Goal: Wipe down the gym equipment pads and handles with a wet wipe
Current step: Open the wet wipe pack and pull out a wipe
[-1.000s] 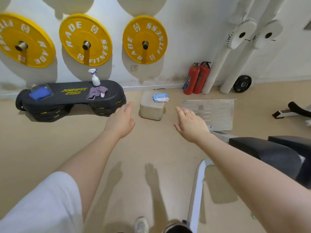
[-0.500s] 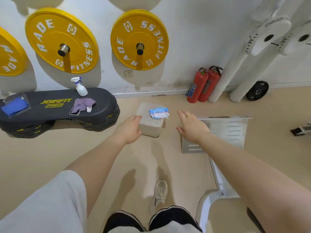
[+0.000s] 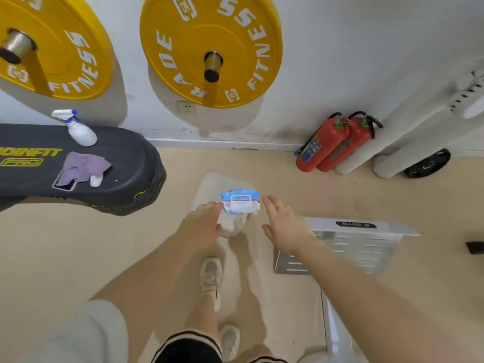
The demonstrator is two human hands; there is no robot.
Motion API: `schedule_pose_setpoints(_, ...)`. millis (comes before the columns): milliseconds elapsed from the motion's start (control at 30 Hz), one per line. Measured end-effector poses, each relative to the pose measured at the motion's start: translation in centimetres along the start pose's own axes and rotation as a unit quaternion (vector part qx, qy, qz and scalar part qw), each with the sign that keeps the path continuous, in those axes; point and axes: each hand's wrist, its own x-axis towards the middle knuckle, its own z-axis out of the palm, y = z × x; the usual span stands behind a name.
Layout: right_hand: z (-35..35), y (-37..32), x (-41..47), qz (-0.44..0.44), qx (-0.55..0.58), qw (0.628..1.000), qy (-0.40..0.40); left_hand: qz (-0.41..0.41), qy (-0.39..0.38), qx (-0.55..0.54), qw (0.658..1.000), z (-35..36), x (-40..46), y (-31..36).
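View from the head, looking down at a tan gym floor by a white wall

Blue and white pack of wet wipes (image 3: 241, 201) lying flat on top of a pale block (image 3: 209, 186) on the floor, in the middle of the view

Left hand (image 3: 201, 225) reaching forward, palm down, fingers relaxed and straight, holding nothing, fingertips just at the pack's left edge; contact too blurred to tell

Right hand (image 3: 284, 224) reaching forward on the pack's right side, fingers spread and straight, gripping nothing, near the pack but apart from it, a ring on one finger

To the left, a black exercise step (image 3: 125, 163) with yellow lettering, bearing a white spray bottle (image 3: 80, 131) standing upright, a crumpled purple cloth (image 3: 82, 167) partly over a phone (image 3: 65, 184), and a small white object just beside the cloth

Two yellow weight plates (image 3: 237, 27) hung on pegs on the wall above

Two red fire extinguishers (image 3: 332, 142) leaning against the wall at right, next to white padded posts (image 3: 408, 132) and a small black weight plate (image 3: 427, 163)

Slotted metal plate (image 3: 348, 247) on the floor beside the right forearm

Below, two legs in dark shorts and pale sneakers (image 3: 210, 276), one foot stepping forward toward the block
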Motion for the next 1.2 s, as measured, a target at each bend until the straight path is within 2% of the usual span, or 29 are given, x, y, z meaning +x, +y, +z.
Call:
schedule_pose_setpoints(100,1.7,2.7,7.7,0.034,0.043,0.998,-0.02,-0.006,0.001,0.015,1.0,1.4,7.6,-1.6)
schedule_pose_setpoints(200,4.7,5.2,14.6,0.08,0.096,0.991,-0.041,-0.038,-0.006,-0.02,0.999,4.1,13.9,-3.1)
schedule_pose_setpoints(300,9.0,7.0,20.5,0.092,0.141,0.984,-0.059,0.003,0.062,-0.03,0.998,7.9,19.3,-5.3)
schedule_pose_setpoints(433,16.1,9.5,27.7,0.1,0.164,0.979,-0.074,0.021,0.079,-0.004,0.997,14.0,26.5,-8.8)
schedule_pose_setpoints(567,22.8,11.8,33.1,0.05,0.089,0.991,-0.085,0.051,0.098,-0.044,0.993,20.3,31.5,-11.0)
schedule_pose_setpoints(667,26.5,12.9,35.7,-0.023,0.004,0.995,-0.101,0.033,0.088,-0.095,0.991,24.3,33.6,-11.3)
schedule_pose_setpoints(767,28.7,13.5,37.3,-0.076,-0.019,0.992,-0.1,0.006,0.06,-0.094,0.994,27.4,35.2,-11.6)
schedule_pose_setpoints(967,29.6,14.6,39.1,-0.15,-0.082,0.985,-0.022,-0.01,0.068,-0.078,0.995,29.4,35.9,-11.6)
schedule_pose_setpoints(1067,28.9,14.5,39.0,-0.2,-0.138,0.969,0.049,-0.02,0.077,-0.076,0.994,29.4,36.0,-11.4)
schedule_pose_setpoints(1133,28.0,14.6,39.2,-0.15,-0.116,0.981,0.038,-0.024,0.098,-0.08,0.992,29.5,35.6,-11.2)
schedule_pose_setpoints(1200,27.0,15.3,39.8,-0.042,-0.011,0.997,0.069,-0.052,0.078,-0.114,0.989,29.2,35.0,-10.9)
